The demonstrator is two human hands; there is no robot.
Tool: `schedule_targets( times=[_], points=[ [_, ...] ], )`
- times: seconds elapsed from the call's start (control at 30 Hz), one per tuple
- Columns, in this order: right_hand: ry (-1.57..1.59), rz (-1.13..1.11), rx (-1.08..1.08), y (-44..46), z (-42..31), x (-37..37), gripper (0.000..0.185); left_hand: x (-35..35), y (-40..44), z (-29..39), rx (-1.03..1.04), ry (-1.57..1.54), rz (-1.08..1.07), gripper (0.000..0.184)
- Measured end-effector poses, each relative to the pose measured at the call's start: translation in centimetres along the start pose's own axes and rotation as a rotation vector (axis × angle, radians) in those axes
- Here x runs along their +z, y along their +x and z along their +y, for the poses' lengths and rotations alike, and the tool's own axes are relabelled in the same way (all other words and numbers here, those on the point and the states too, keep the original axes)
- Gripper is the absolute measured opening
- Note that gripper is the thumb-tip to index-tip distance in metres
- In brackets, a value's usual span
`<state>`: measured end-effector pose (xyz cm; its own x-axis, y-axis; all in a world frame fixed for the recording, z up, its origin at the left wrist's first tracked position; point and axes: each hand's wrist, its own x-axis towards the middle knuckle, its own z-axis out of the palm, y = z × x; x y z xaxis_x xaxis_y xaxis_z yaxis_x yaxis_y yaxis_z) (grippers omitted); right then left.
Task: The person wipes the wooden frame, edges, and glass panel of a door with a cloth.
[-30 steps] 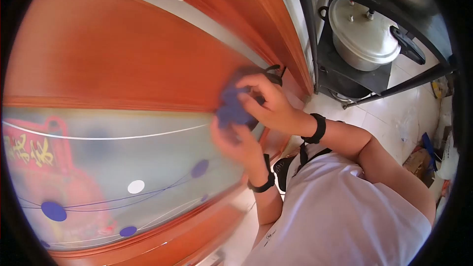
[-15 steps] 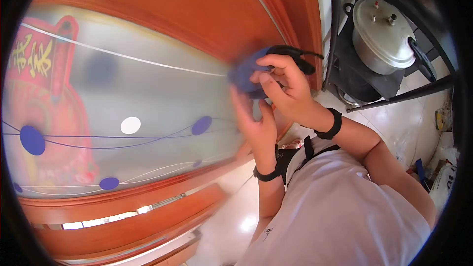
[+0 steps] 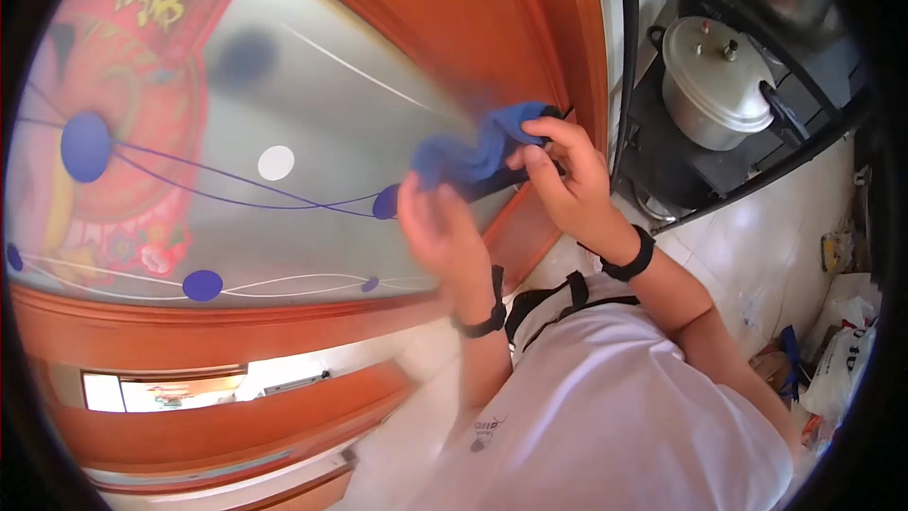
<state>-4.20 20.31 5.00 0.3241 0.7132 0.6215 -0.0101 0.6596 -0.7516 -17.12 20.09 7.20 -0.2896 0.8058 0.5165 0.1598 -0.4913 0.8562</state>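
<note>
A blue cloth [image 3: 478, 153] is stretched between my two hands in front of the wood-framed glass door. My left hand [image 3: 440, 227], blurred by motion, grips the cloth's left end. The cloth's right end is pinched between the thumb and fingers of my right hand [image 3: 567, 170]. Something dark hangs along the cloth's lower side; its shape is partly hidden. Behind the hands, the frosted glass [image 3: 322, 104] carries blue and white dots, curved lines and a red sticker [image 3: 142, 132] with yellow characters.
A lidded metal pot [image 3: 714, 85] stands on a black rack [image 3: 653, 180] at the upper right. White plastic bags [image 3: 842, 360] and other items lie at the right edge. The orange wooden frame [image 3: 236, 326] runs below the glass, beside the tiled floor [image 3: 747, 246].
My hands have moved apart, spreading the cloth that was bunched between them. The view has shifted, so the red sticker now shows more fully at the upper left.
</note>
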Motion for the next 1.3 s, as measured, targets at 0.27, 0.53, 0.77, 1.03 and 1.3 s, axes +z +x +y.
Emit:
schedule_targets(
  times=[0.27, 0.53, 0.77, 1.03, 1.3],
  points=[
    [-0.152, 0.131, -0.006, -1.3, -2.4, -1.3, 0.029, -0.8, 0.4, 1.2, 0.063, -0.082, -0.051, 0.024],
    [-0.155, 0.131, 0.070, 0.2, -2.6, -1.3, 0.035, -1.1, -0.4, 1.3, 0.068, -0.163, -0.207, 0.021],
    [0.055, 0.133, 0.010, 6.8, -4.2, 3.5, 0.036, 0.3, 1.2, 2.9, 0.042, -0.150, -0.132, 0.026],
    [0.046, 0.156, 0.126, -2.2, -5.5, 1.6, 0.030, -2.4, -5.0, 1.9, -0.100, -0.044, -0.154, 0.022],
    [-0.077, 0.005, 0.232, -9.0, -6.0, 1.1, 0.029, -5.3, -11.6, 1.0, -0.292, -0.221, -0.013, 0.019]
  ],
)
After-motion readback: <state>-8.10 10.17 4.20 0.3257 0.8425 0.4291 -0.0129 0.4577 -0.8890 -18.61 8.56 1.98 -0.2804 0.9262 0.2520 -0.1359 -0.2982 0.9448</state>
